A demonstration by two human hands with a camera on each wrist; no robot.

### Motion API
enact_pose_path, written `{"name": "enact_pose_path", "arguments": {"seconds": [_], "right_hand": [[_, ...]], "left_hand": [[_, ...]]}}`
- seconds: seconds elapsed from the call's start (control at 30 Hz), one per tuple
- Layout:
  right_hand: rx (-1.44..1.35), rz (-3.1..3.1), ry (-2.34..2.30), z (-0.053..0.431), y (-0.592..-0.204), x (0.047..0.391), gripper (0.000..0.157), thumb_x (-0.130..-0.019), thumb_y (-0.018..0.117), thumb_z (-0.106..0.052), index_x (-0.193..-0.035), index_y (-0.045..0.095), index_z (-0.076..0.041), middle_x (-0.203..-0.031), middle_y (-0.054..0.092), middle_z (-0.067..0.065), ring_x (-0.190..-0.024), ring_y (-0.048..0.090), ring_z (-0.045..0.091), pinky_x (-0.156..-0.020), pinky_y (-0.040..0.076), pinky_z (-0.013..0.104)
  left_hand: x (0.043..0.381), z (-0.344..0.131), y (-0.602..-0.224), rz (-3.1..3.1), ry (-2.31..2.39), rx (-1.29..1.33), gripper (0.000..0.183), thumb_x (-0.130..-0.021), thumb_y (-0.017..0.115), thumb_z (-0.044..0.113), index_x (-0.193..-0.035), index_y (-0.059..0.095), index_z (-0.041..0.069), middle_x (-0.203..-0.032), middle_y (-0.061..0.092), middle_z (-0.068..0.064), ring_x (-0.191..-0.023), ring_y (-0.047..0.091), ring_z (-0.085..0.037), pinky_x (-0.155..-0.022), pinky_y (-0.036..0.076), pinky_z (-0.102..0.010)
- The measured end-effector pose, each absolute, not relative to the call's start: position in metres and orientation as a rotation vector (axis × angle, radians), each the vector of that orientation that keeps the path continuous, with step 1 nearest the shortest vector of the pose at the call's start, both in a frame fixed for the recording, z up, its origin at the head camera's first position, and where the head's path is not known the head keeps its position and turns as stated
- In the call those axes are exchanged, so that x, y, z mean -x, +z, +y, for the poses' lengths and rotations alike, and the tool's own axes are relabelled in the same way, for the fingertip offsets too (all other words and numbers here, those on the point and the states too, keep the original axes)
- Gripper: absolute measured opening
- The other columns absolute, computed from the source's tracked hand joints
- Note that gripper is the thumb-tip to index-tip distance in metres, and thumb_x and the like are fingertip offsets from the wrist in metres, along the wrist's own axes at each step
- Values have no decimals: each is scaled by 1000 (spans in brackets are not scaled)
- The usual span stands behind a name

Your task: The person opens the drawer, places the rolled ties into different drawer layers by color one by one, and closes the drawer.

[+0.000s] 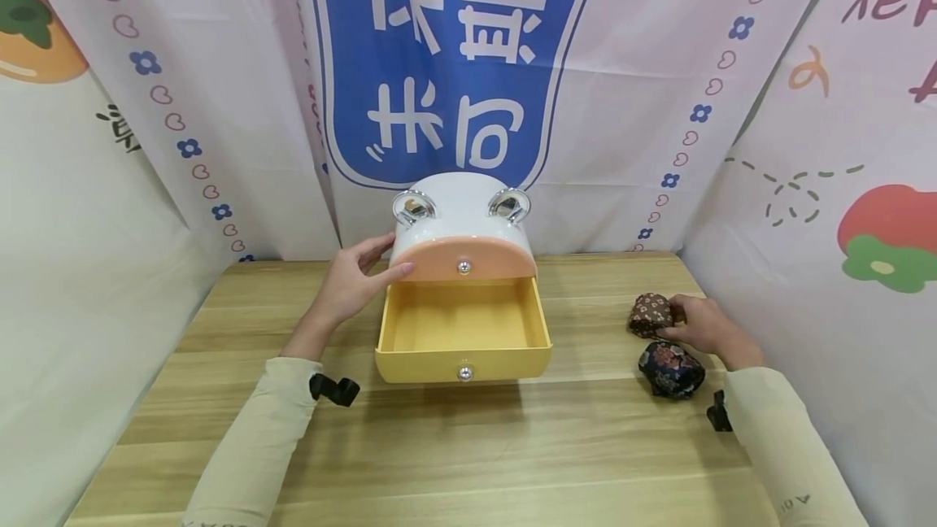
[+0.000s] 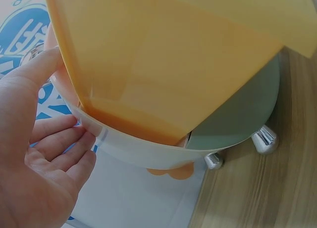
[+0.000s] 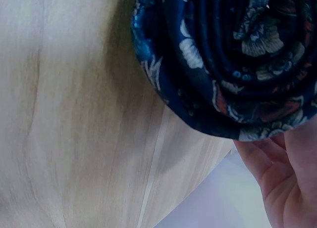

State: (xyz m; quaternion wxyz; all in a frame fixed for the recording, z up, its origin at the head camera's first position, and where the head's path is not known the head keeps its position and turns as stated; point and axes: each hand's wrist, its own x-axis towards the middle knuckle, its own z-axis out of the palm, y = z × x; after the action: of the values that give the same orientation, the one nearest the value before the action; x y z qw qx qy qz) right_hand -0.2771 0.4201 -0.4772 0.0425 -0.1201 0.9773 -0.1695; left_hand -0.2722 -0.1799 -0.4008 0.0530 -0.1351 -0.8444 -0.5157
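My left hand [image 1: 350,283] rests on the left side of a small white drawer cabinet [image 1: 457,206], its thumb on the peach upper drawer front [image 1: 432,260]. In the left wrist view the fingertips touch the cabinet's pale side wall. Below, the yellow drawer [image 1: 464,366] is pulled out, with nothing inside. At the right, my right hand [image 1: 706,324] grips the right end of a brown patterned cloth roll [image 1: 650,314]. Just in front of it lies a dark blue floral cloth roll [image 1: 671,369], its coiled layers [image 3: 198,89] filling much of the right wrist view and partly covering the hand.
The cabinet stands at the back of the wooden table [image 1: 454,462], close to a printed curtain [image 1: 622,104]. Metal feet [image 2: 266,140] show under it. Two round chrome ornaments [image 1: 509,203] stick up on top. Another printed curtain [image 1: 791,267] borders the right side.
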Motion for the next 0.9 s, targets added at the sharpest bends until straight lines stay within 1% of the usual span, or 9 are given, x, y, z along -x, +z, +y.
{"name": "enact_pose_path", "arguments": {"seconds": [0.23, 0.53, 0.77, 0.9], "right_hand": [[355, 3026, -511, 420, -478, 277, 46, -88, 85, -24, -115, 66, 9, -99, 76, 19, -91, 72, 32, -83, 63, 53], [360, 3056, -532, 418, -476, 275, 45, -89, 83, -21, -114, 66, 11, -93, 74, 19, -83, 69, 28, -73, 61, 48], [344, 3041, -562, 422, -476, 275, 46, -90, 81, -20, -116, 64, 14, -95, 73, 22, -85, 70, 31, -76, 63, 51], [338, 3044, -570, 423, -472, 275, 45, -90, 81, -19, -115, 63, 14, -93, 73, 21, -83, 69, 29, -74, 63, 49]], "left_hand": [[272, -180, -402, -2568, -1568, 407, 81, -92, 82, 47, -156, 51, 11, -163, 50, -12, -154, 46, -32, -130, 39, -49], [271, -180, -401, -2572, -1562, 413, 81, -92, 82, 48, -157, 50, 12, -163, 50, -11, -154, 46, -32, -129, 40, -49], [272, -180, -401, -2572, -1557, 412, 81, -92, 82, 48, -157, 50, 11, -163, 50, -12, -154, 46, -32, -129, 40, -49], [272, -181, -402, -2573, -1551, 414, 81, -92, 81, 48, -157, 50, 11, -163, 50, -12, -154, 46, -32, -129, 40, -49]]}}
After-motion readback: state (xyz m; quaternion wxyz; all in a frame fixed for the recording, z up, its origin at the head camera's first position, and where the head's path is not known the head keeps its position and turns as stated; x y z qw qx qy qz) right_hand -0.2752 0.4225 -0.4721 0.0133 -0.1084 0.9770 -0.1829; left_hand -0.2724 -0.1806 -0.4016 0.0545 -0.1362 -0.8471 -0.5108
